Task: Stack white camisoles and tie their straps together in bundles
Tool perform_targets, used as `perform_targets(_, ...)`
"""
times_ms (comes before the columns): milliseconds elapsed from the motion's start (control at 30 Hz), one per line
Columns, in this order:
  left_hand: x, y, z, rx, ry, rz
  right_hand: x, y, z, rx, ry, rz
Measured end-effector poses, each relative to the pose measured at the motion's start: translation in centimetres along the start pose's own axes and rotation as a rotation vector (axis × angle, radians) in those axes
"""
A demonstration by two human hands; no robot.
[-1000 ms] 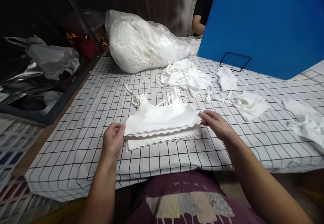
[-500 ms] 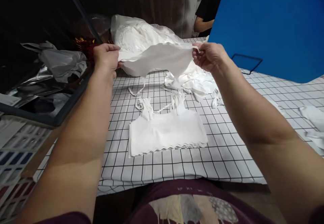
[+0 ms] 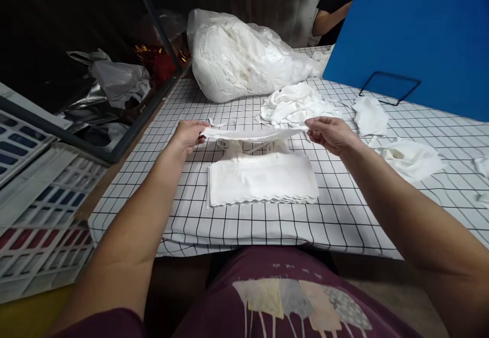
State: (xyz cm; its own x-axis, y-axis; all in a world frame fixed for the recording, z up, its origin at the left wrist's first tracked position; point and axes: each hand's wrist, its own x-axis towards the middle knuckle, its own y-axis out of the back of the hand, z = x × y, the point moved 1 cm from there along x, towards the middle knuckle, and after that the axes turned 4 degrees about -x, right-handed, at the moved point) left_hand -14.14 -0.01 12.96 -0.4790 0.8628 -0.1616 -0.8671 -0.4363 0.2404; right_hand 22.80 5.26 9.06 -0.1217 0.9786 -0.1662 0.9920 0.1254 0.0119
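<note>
A black-and-white grid tablecloth (image 3: 183, 226) covers the table; a blue panel (image 3: 412, 32) stands at the far right, and a stuffed clear plastic bag (image 3: 244, 57) lies at the back. Near the front edge sits a stack of white strappy tops (image 3: 263, 177), wavy hems nearest. Over its straps, one white garment (image 3: 254, 134) stretches between left hand (image 3: 189, 136) and right hand (image 3: 330, 133), each pinching an end.

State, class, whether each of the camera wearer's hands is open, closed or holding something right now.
Left hand: closed, holding one end of a white cloth piece.
Right hand: closed, holding the same piece's other end.
</note>
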Motion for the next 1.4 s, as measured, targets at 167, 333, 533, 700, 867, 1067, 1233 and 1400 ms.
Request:
perform_targets(167,-5.6,2.9,-2.6,0.031,-0.096,-0.082,-5.5,2.1,2.0,-0.143,0.042,-0.024)
perform_targets(333,-10.9,3.8,-10.1,0.08,0.088,-0.195,-11.0,2.0,8.2,-0.176,-0.117,-0.078)
perform_targets(533,-12.0,3.5,-12.5,0.13,0.108,-0.165,-12.8,1.6,9.4,-0.315,-0.051,-0.053)
perform_targets(700,-11.3,4.0,-12.9,0.353,-0.057,-0.167,-13.4,2.1,8.9,-0.715,0.026,-0.004)
perform_targets(867,-11.4,2.6,-11.7,0.74,-0.525,0.057,-12.7,0.2,7.6,-1.131,0.351,0.243)
perform_targets(1067,-11.7,-2.1,-12.3,0.966,-0.802,-0.277,-10.0,-2.9,9.8,-1.438,0.451,0.071)
perform_targets(1233,-11.2,-1.6,-13.7,1.055,-0.731,-0.372,-9.8,-2.2,11.8,-1.46,0.319,0.06)
perform_targets(1400,-11.1,-0.4,-13.6,1.011,-0.811,-0.358,-10.4,-2.2,11.2,-1.482,0.337,0.054)
